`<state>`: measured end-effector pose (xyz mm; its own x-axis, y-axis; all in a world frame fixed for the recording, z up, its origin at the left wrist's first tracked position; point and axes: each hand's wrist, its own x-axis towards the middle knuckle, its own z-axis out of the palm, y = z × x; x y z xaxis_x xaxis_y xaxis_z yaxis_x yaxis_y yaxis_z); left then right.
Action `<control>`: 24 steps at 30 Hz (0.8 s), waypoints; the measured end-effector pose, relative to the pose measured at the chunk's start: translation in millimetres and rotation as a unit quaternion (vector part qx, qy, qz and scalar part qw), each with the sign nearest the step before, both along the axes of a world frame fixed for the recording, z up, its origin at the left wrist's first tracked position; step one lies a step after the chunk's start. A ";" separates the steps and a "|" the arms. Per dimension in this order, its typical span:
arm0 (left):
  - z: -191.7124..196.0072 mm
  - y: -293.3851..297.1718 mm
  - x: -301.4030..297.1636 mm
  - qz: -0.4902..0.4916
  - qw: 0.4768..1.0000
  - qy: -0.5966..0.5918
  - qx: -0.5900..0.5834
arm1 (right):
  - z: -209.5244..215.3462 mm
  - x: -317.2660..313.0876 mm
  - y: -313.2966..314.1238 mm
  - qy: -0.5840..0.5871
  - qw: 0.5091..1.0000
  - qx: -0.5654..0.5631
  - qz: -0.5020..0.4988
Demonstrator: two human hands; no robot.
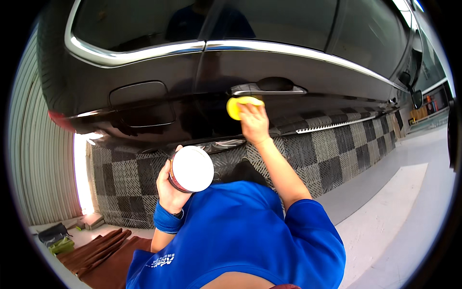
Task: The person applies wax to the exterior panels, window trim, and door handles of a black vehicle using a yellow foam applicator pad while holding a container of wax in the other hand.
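Observation:
In my left hand is a round tub with white showing across its top and a dark reddish side, held in front of my body. My fingers wrap round its left side. A blue wristband sits on that wrist. My right arm reaches forward, and my right hand presses a round yellow sponge pad against the black car's door, just below the chrome door handle. The fingers lie over the pad's right part.
A fuel flap lies left of the door. Grey and black checkered floor tiles run beneath the car. Brown cloth or leather is at the lower left, near a ribbed shutter wall. A side mirror sticks out far right.

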<state>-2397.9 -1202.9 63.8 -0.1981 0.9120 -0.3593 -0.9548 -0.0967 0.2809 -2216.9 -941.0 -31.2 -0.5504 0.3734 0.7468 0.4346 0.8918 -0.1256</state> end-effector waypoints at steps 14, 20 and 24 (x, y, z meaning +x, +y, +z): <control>-3.5 -37.1 -9.3 0.086 0.996 0.004 -0.014 | 2.5 -126.7 -47.8 0.217 0.969 -0.121 0.007; 1.2 -34.3 -14.0 0.080 0.996 0.006 -0.024 | 33.0 -142.5 -42.5 0.141 0.984 -0.112 0.015; -0.1 -36.8 -11.9 0.100 0.995 0.003 -0.012 | 58.5 -129.3 -40.4 0.276 0.949 -0.152 0.000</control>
<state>-2409.8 -1239.7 63.7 -0.3780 0.8451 -0.3780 -0.9150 -0.2788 0.2917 -2346.2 -981.4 27.3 -0.1064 0.6186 0.7785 0.2282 0.7772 -0.5864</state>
